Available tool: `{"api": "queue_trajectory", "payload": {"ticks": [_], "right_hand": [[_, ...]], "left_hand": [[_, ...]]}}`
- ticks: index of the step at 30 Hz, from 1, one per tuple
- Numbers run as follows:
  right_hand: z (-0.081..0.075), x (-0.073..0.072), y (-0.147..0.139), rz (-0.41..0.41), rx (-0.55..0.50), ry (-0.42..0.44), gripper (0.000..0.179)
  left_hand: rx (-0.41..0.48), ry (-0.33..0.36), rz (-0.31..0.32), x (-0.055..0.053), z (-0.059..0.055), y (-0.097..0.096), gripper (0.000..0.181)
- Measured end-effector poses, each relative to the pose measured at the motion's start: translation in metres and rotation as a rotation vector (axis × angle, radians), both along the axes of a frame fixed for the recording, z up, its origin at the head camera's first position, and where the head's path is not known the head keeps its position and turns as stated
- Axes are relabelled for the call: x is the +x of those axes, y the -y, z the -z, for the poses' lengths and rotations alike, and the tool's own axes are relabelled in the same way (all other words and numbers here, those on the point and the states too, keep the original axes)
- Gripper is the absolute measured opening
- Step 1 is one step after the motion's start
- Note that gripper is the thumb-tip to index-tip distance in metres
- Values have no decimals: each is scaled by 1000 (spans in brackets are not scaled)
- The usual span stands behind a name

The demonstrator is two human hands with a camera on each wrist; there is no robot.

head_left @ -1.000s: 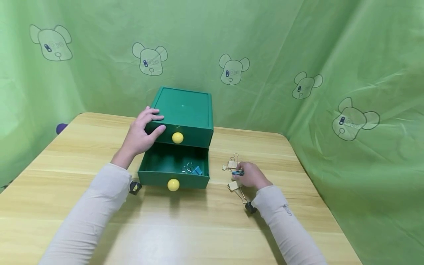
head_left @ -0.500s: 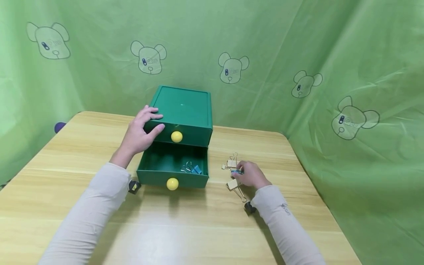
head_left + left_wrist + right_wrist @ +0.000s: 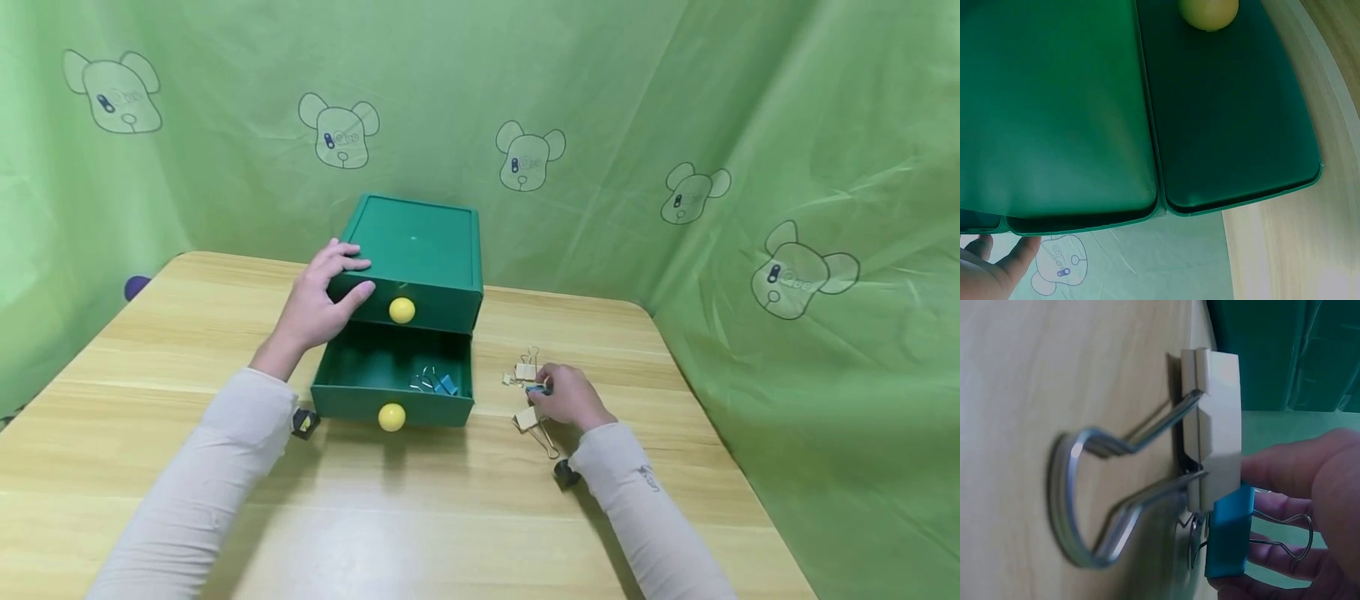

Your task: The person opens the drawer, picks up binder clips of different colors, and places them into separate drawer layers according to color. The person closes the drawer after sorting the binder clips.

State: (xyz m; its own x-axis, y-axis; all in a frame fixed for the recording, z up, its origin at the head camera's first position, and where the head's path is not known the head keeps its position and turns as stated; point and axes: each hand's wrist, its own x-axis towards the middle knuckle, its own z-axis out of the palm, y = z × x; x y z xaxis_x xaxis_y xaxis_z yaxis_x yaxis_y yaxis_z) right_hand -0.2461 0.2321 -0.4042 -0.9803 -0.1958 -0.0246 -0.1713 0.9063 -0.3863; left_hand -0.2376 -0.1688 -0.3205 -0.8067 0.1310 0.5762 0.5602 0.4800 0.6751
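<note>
A green two-drawer box [image 3: 420, 242] stands on the table, its lower drawer [image 3: 435, 410] pulled out and its upper drawer closed. My left hand [image 3: 315, 296] rests on the box's front left corner, fingers over the top and thumb on the upper drawer's front. Right of the box, my right hand [image 3: 572, 398] pinches a blue binder clip [image 3: 1230, 534] by its body, close over the table. A large white binder clip [image 3: 1222, 425] lies right beside it, wire handles toward me. Inside the lower drawer sits another blue binder clip [image 3: 446, 385], with wire handles beside it.
Behind the right hand's fingers lie another white binder clip [image 3: 526, 372] and a small pale clip [image 3: 507, 379]. Yellow knobs [image 3: 392, 417] jut from both drawer fronts. A green curtain [image 3: 600, 100] hangs behind the table [image 3: 375, 517] and along its sides.
The blue binder clip has turned slightly in my right hand's fingers. My left hand keeps its place on the box, and the drawer has not moved.
</note>
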Motion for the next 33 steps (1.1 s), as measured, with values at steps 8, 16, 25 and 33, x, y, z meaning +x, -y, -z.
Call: {"api": "queue_trajectory", "payload": {"ticks": [8,16,25,33], "right_hand": [[-4,5,-1,11,-8,-12,26],[-6,8,0,-17,-4,-48,27],[-11,9,5,-19,-14,-57,30],[-16,12,8,-33,-31,-63,28]], "left_hand": [[9,1,6,1,-1,0,36],[-1,0,-7,1,1,0,39],[7,1,-2,1,0,0,39],[1,5,-3,0,0,0,39]]}}
